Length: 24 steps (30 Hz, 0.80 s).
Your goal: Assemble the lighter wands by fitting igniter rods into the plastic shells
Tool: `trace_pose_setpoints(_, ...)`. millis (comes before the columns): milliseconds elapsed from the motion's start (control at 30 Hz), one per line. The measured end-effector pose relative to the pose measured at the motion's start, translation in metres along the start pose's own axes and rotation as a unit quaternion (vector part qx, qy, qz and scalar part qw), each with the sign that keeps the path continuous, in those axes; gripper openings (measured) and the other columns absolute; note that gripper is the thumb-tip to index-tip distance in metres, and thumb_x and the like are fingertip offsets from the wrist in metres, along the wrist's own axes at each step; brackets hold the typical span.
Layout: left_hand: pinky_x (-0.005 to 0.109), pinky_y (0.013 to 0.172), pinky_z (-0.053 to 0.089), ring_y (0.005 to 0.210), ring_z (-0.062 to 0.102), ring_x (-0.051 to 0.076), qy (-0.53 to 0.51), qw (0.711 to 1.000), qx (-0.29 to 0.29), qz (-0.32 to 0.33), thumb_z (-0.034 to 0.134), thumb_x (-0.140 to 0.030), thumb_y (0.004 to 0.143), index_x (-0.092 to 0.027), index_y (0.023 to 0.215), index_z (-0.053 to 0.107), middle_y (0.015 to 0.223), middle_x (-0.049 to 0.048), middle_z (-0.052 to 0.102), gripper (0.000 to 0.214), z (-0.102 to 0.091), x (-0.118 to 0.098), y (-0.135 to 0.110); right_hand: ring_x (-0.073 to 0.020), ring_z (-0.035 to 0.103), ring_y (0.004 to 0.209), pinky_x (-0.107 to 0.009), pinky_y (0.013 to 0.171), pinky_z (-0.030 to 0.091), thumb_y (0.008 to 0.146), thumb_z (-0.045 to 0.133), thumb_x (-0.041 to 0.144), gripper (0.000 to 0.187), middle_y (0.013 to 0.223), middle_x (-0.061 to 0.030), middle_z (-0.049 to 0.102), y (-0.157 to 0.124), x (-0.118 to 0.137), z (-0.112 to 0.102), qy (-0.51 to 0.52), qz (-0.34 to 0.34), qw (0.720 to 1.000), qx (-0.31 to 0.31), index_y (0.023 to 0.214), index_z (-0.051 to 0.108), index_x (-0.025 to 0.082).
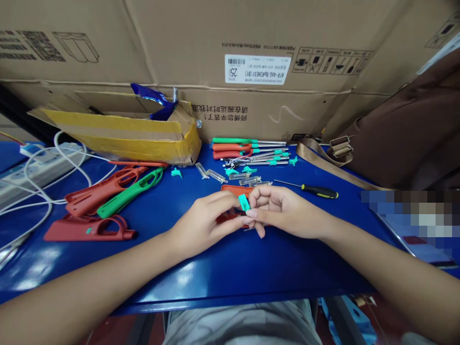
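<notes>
Above the middle of the blue table, my left hand [206, 220] and my right hand [291, 211] meet at the fingertips. A small teal plastic trigger piece [244, 202] is pinched between them, with its lower end hidden by the fingers. Behind and under the hands lie orange-red lighter shell parts [235, 189], partly covered. Just beyond them are several clear plastic fuel tanks [239, 176]. More teal triggers [249, 169] lie loose around these.
Red lighter shells [100, 191] and a green one [131, 194] lie left, near white cables [34, 189] and a power strip [61, 163]. Lighters with metal tubes [251, 146] line the back. A screwdriver [319, 191] lies right; a yellow-taped carton [136, 139] stands back left.
</notes>
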<state>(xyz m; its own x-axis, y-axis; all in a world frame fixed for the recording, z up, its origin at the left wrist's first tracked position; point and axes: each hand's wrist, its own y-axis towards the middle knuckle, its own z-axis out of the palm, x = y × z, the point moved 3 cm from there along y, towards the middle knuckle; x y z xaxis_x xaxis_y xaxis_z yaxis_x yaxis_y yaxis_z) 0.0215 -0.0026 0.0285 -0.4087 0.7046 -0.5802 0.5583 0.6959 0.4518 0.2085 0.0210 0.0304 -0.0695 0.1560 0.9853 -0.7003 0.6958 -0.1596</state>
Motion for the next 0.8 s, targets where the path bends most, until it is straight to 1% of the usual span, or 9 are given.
trace_pose_setpoints(200, 0.018, 0.068, 0.046, 0.074, 0.062, 0.01, 0.006, 0.998, 0.048, 0.034, 0.064, -0.023, 0.098, -0.015, 0.096, 0.066, 0.084, 0.0007, 0.068, 0.008, 0.004, -0.001, 0.001, -0.0097, 0.067, 0.063, -0.024, 0.065, 0.053, 0.095, 0.065, 0.043, 0.027, 0.082, -0.0003, 0.07, -0.002, 0.0, 0.006, -0.054, 0.02, 0.998, 0.02, 0.09, 0.055, 0.018)
trace_pose_setpoints(300, 0.018, 0.066, 0.045, 0.07, 0.062, 0.01, 0.031, 0.997, 0.046, 0.051, 0.058, -0.018, 0.101, -0.015, 0.09, 0.068, 0.079, 0.001, 0.068, 0.015, 0.004, -0.001, 0.0, -0.0086, 0.062, 0.058, -0.021, 0.055, 0.047, 0.097, 0.061, 0.041, 0.024, 0.078, 0.0014, 0.067, -0.003, 0.0, 0.008, -0.086, 0.024, 0.996, 0.0, 0.091, 0.054, 0.019)
trace_pose_setpoints(367, 0.019, 0.066, 0.045, 0.07, 0.063, 0.011, 0.034, 0.998, 0.036, 0.039, 0.058, -0.019, 0.1, -0.015, 0.089, 0.07, 0.079, 0.002, 0.07, 0.016, 0.004, 0.001, 0.0, -0.008, 0.056, 0.056, -0.02, 0.051, 0.043, 0.097, 0.061, 0.039, 0.021, 0.072, 0.0044, 0.06, -0.004, 0.001, 0.008, -0.131, -0.003, 0.991, -0.028, 0.093, 0.055, 0.02)
trace_pose_setpoints(433, 0.02, 0.068, 0.046, 0.071, 0.064, 0.012, 0.008, 1.0, 0.021, 0.003, 0.059, -0.021, 0.1, -0.016, 0.09, 0.071, 0.08, 0.002, 0.072, 0.016, 0.004, 0.001, 0.001, -0.0082, 0.051, 0.056, -0.02, 0.05, 0.041, 0.096, 0.061, 0.035, 0.016, 0.069, 0.006, 0.054, -0.006, 0.003, 0.008, -0.214, -0.059, 0.973, -0.068, 0.094, 0.055, 0.02)
trace_pose_setpoints(533, 0.02, 0.059, 0.045, 0.059, 0.059, 0.01, -0.099, 0.987, -0.035, -0.119, 0.058, -0.032, 0.1, -0.018, 0.084, 0.071, 0.066, -0.0019, 0.065, 0.025, 0.003, 0.002, 0.004, -0.0099, 0.053, 0.063, -0.023, 0.056, 0.042, 0.094, 0.062, 0.027, 0.008, 0.075, 0.0041, 0.058, -0.011, 0.005, 0.011, -0.388, -0.18, 0.898, -0.1, 0.094, 0.056, 0.021)
trace_pose_setpoints(567, 0.019, 0.053, 0.042, 0.051, 0.054, 0.009, -0.153, 0.971, -0.058, -0.174, 0.056, -0.038, 0.101, -0.018, 0.081, 0.069, 0.058, -0.0038, 0.058, 0.032, 0.003, 0.002, 0.005, -0.0109, 0.057, 0.067, -0.024, 0.06, 0.044, 0.094, 0.062, 0.026, 0.007, 0.079, 0.0028, 0.062, -0.012, 0.006, 0.013, -0.435, -0.22, 0.868, -0.092, 0.094, 0.057, 0.021)
trace_pose_setpoints(633, 0.019, 0.042, 0.037, 0.039, 0.043, 0.008, -0.279, 0.916, -0.099, -0.272, 0.053, -0.05, 0.1, -0.018, 0.083, 0.067, 0.05, -0.007, 0.047, 0.039, 0.005, 0.001, 0.006, -0.0137, 0.063, 0.081, -0.026, 0.07, 0.048, 0.095, 0.064, 0.029, 0.009, 0.092, -0.0004, 0.068, -0.014, 0.006, 0.019, -0.503, -0.292, 0.811, -0.063, 0.099, 0.06, 0.022)
trace_pose_setpoints(700, 0.018, 0.036, 0.033, 0.036, 0.039, 0.006, -0.39, 0.855, -0.116, -0.321, 0.059, -0.055, 0.096, -0.018, 0.086, 0.066, 0.051, -0.0078, 0.046, 0.039, 0.009, -0.004, 0.008, -0.0162, 0.066, 0.093, -0.028, 0.078, 0.05, 0.096, 0.065, 0.033, 0.017, 0.103, -0.0028, 0.071, -0.016, 0.006, 0.027, -0.543, -0.342, 0.766, -0.042, 0.11, 0.063, 0.022)
trace_pose_setpoints(800, 0.015, 0.035, 0.031, 0.037, 0.037, 0.004, -0.506, 0.779, -0.116, -0.353, 0.07, -0.054, 0.089, -0.017, 0.085, 0.064, 0.054, -0.0079, 0.047, 0.037, 0.015, -0.013, 0.01, -0.0173, 0.066, 0.1, -0.029, 0.086, 0.051, 0.096, 0.066, 0.039, 0.028, 0.108, -0.0041, 0.071, -0.016, 0.008, 0.037, -0.549, -0.385, 0.74, -0.057, 0.117, 0.062, 0.02)
